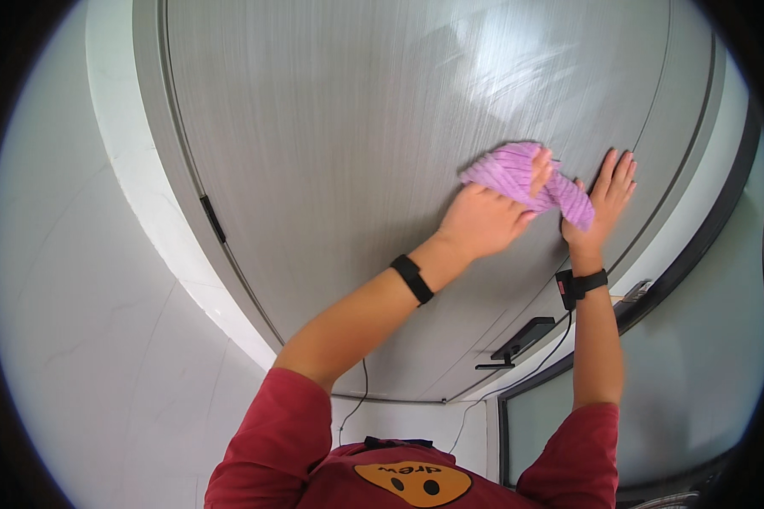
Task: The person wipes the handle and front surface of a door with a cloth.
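Observation:
My left hand (486,219) grips a purple striped cloth (506,167) against the grey wood-grain door (331,159). Part of the cloth wraps over its fingers, and some fingertips show through a fold. A loose end of the cloth hangs to the right, in front of the thumb side of my right hand (601,213). That hand rests on the door near its right edge, holding nothing, its fingers pointing up. Glossy streaks (516,76) mark the door's surface above the cloth.
A black lever handle (522,340) juts from the door below my right hand. A black hinge (212,218) sits on the left edge. Thin cables (541,366) run down by my arms. To the right is a dark-framed frosted glass panel (681,356); on the left, a pale marbled wall (121,318).

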